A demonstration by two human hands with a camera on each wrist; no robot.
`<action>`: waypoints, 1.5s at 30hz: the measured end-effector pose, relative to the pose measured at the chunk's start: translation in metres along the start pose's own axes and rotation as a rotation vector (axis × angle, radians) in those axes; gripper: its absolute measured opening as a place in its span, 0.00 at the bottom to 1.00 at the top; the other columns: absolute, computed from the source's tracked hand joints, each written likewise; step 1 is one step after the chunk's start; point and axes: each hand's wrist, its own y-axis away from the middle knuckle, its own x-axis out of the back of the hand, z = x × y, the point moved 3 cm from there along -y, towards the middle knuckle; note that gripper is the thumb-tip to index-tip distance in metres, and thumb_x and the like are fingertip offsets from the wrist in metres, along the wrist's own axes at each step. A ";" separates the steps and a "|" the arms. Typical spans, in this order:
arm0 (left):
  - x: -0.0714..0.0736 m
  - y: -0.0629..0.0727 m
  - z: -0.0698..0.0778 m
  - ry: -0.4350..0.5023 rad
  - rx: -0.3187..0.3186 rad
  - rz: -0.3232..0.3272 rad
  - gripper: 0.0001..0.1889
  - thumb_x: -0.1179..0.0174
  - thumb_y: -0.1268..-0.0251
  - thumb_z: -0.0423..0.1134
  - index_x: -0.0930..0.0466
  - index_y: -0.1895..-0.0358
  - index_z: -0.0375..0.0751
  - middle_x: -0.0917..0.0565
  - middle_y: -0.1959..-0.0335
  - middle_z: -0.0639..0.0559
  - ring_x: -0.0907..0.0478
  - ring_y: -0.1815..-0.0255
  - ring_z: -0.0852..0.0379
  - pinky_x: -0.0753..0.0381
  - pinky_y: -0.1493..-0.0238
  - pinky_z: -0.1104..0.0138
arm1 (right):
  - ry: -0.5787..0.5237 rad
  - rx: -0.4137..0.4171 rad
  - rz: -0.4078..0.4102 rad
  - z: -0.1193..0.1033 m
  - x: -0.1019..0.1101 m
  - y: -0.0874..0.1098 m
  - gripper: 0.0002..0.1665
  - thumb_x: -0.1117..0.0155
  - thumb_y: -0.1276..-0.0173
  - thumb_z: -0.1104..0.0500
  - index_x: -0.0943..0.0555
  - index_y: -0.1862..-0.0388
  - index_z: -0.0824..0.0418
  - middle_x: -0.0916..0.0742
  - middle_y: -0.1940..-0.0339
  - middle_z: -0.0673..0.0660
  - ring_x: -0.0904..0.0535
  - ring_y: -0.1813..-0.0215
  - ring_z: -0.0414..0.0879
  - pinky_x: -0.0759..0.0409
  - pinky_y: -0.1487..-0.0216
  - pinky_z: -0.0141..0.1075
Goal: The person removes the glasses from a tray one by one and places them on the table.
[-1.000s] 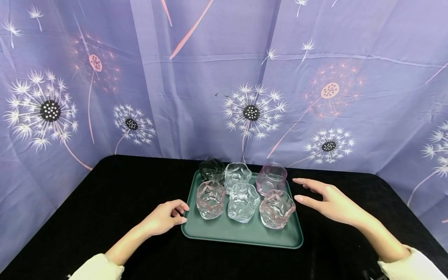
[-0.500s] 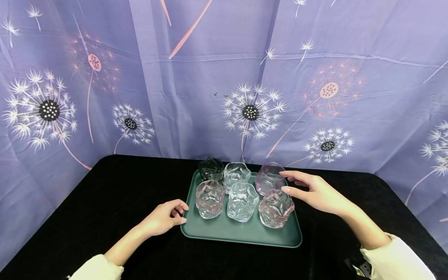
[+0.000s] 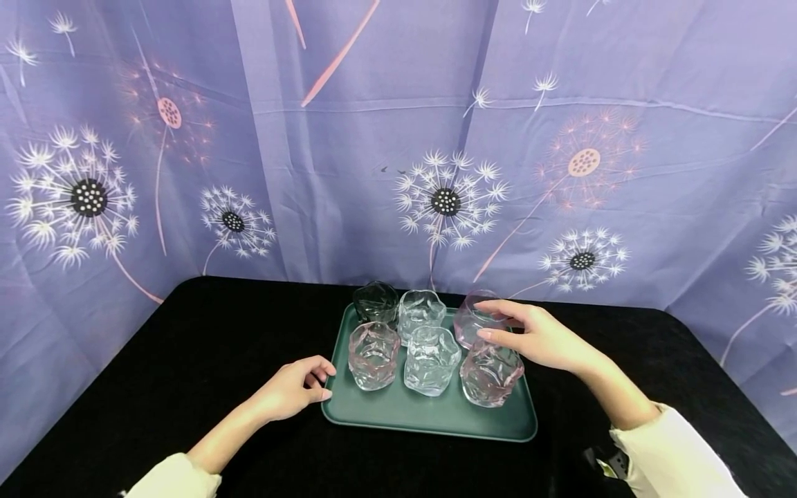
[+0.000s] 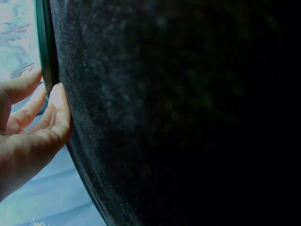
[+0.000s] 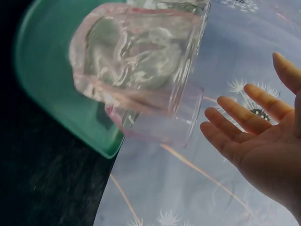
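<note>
A green tray carries several drinking glasses. My left hand holds the tray's left edge; in the left wrist view the thumb and fingers of this hand meet at the rim. My right hand hovers over the tray's right side, fingers extended and apart from the thumb. Behind its fingertips, partly covered, is a smooth purple-tinted glass. Just below it stands a wavy pink glass. In the right wrist view, a gap separates the hand from the pink glass.
On the tray also stand a dark glass, a back clear glass, a front clear glass and a left pink glass. Black cloth covers the table. A purple dandelion-print curtain hangs behind.
My right hand has moved left from beside the tray to above the glasses on its right side. The left hand stays at the tray's edge, and the glasses have not moved.
</note>
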 end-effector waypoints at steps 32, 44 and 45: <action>0.000 -0.002 -0.001 0.007 -0.007 -0.002 0.12 0.35 0.50 0.30 0.25 0.61 0.39 0.26 0.69 0.51 0.29 0.70 0.58 0.29 0.72 0.70 | -0.250 -0.058 -0.111 -0.026 -0.038 -0.067 0.34 0.34 0.41 0.50 0.31 0.37 0.57 0.27 0.39 0.61 0.34 0.38 0.58 0.30 0.46 0.48; 0.000 -0.002 0.001 0.007 0.007 -0.010 0.12 0.36 0.50 0.30 0.25 0.61 0.38 0.27 0.69 0.51 0.29 0.70 0.58 0.29 0.73 0.70 | -0.287 -0.060 -0.087 -0.034 -0.058 -0.091 0.33 0.32 0.43 0.53 0.29 0.39 0.59 0.25 0.41 0.58 0.33 0.39 0.56 0.30 0.46 0.46; 0.000 -0.002 0.001 0.009 0.007 -0.010 0.12 0.36 0.50 0.29 0.25 0.61 0.38 0.27 0.69 0.51 0.29 0.70 0.58 0.29 0.73 0.70 | -0.295 -0.059 -0.084 -0.034 -0.061 -0.094 0.33 0.32 0.44 0.54 0.29 0.39 0.59 0.25 0.41 0.58 0.33 0.39 0.56 0.31 0.45 0.46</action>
